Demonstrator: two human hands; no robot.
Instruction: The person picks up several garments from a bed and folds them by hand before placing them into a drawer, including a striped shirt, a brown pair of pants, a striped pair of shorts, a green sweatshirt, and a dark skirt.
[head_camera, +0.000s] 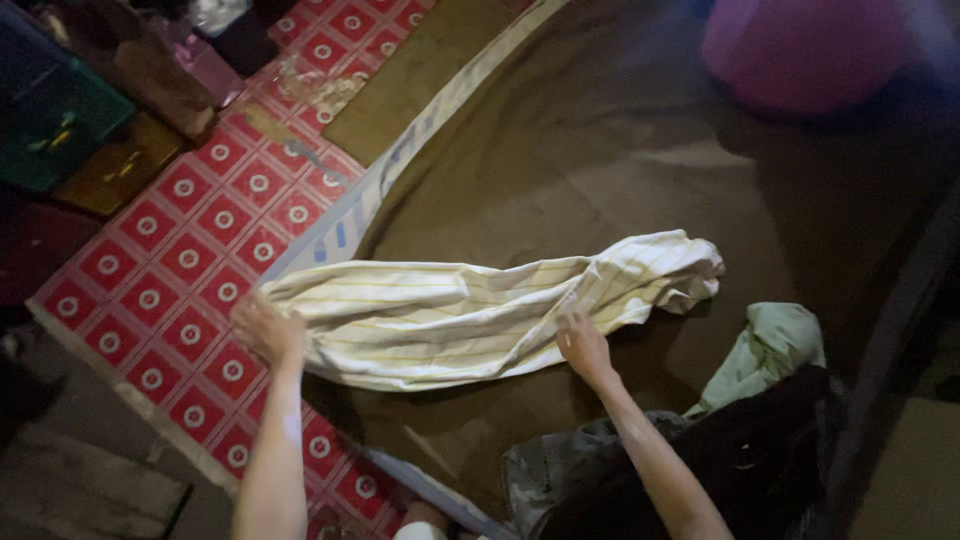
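A cream cloth (470, 310) with thin yellow stripes lies stretched out and rumpled across a brown mat (620, 150). My left hand (266, 328) rests on the cloth's left end, fingers spread, at the mat's edge. My right hand (583, 345) presses on the cloth's lower edge, right of its middle. The cloth's far right end is bunched up. Neither hand visibly grips the fabric.
A pale green cloth (765, 350) and a dark pile of clothes (730, 460) lie at the lower right. Red patterned floor covering (190, 240) spreads to the left. A pink rounded object (800, 50) sits at the top right, and dark boxes (60, 110) at the top left.
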